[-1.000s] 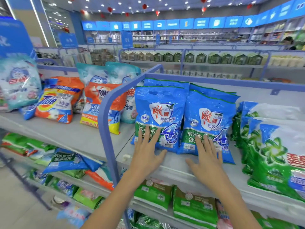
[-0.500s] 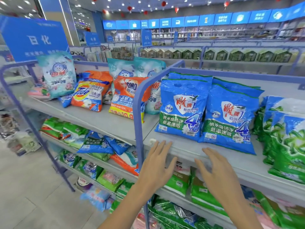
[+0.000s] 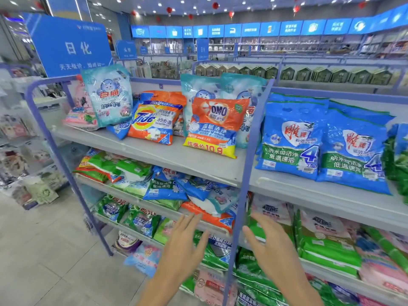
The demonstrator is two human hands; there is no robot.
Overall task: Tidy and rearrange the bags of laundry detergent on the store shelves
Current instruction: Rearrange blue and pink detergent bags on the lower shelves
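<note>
Left hand (image 3: 183, 246) and right hand (image 3: 270, 248) hover released, fingers straight, grasping nothing, before the shelf post (image 3: 247, 173). Two blue detergent bags (image 3: 289, 138) lean near the top shelf's (image 3: 198, 160) front edge.

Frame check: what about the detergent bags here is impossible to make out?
1. Head view: pale teal cat-logo bags, lower halves hidden behind the orange OMO bag.
2. Green plastic bags, cut off by the right edge.
3. Lower-shelf green packs, partly covered by the left hand and right hand.
4. Far wall shelf goods: blurred, too small.
</note>
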